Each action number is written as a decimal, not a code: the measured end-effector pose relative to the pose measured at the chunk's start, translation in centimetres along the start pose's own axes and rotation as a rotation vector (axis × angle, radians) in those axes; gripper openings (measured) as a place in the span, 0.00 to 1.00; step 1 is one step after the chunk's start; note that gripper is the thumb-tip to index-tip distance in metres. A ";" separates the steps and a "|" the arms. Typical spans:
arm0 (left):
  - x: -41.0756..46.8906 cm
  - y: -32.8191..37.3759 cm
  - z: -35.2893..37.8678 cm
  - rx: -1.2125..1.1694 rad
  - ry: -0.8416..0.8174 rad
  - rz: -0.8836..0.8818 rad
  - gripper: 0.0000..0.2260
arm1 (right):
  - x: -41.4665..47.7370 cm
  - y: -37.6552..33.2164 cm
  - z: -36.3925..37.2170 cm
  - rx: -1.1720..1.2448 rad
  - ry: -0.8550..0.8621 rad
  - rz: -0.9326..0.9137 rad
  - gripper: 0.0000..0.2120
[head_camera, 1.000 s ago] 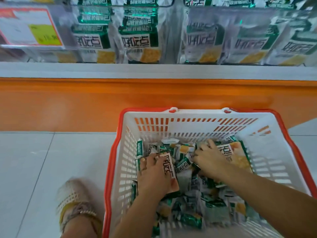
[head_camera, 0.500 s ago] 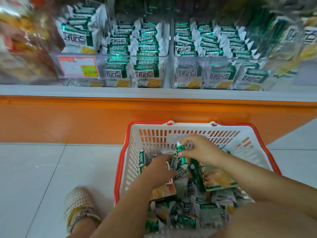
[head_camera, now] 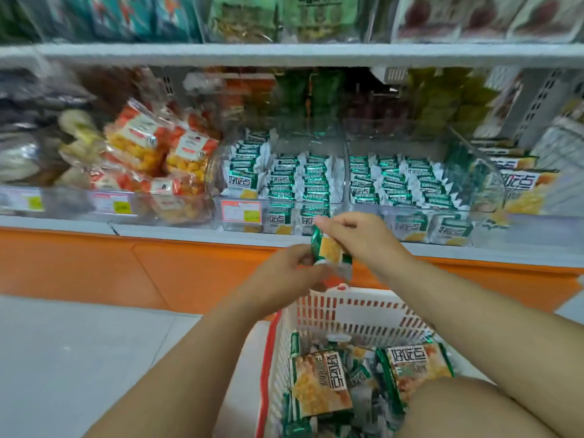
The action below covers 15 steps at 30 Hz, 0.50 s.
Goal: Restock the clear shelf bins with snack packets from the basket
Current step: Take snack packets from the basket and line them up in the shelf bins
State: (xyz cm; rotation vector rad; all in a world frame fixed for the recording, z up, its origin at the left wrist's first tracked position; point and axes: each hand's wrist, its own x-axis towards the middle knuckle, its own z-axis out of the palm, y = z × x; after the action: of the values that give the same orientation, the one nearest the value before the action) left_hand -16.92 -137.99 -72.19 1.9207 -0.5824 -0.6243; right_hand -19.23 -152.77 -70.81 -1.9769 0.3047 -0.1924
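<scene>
A green-and-white snack packet (head_camera: 330, 253) hangs in the air above the basket, in front of the shelf edge. My right hand (head_camera: 354, 237) pinches its top end and my left hand (head_camera: 287, 270) holds its lower end. The white basket with an orange rim (head_camera: 357, 312) stands on the floor below and holds several more packets (head_camera: 319, 385). Two clear shelf bins (head_camera: 344, 213) side by side hold rows of the same green-and-white packets (head_camera: 297, 181).
A bin of orange-and-yellow snack bags (head_camera: 158, 156) sits left of the green packets. Larger yellow packs (head_camera: 518, 184) lie to the right. A white shelf (head_camera: 284, 53) with more goods runs overhead. The orange shelf base (head_camera: 158, 270) meets the pale tiled floor (head_camera: 94, 358).
Both hands have risen out of the basket with one packet, up to the shelf edge. My view has tilted upward, showing more shelves.
</scene>
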 end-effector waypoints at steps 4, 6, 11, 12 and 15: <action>-1.4 0.7 -2.2 -0.249 0.052 -0.009 0.10 | 0.1 -3.3 1.2 0.150 -0.001 -0.012 0.15; -1.7 0.5 -2.9 -0.364 0.100 -0.018 0.04 | 0.4 -4.3 1.6 0.257 0.001 -0.051 0.12; -0.8 0.1 -4.7 -0.470 0.317 -0.066 0.03 | 1.0 -3.9 2.5 0.311 -0.093 0.054 0.16; -0.5 0.2 -5.0 -0.471 0.329 -0.057 0.04 | 1.0 -3.6 2.9 0.317 -0.127 0.084 0.17; 0.5 0.2 -5.9 -0.481 0.333 -0.034 0.05 | 1.9 -3.6 4.0 0.289 -0.071 0.002 0.13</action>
State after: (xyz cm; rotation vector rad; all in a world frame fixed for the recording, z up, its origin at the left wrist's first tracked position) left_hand -12.74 -134.51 -69.96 1.5330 -0.1657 -0.4055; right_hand -15.92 -148.46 -69.15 -1.6930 0.2191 -0.1554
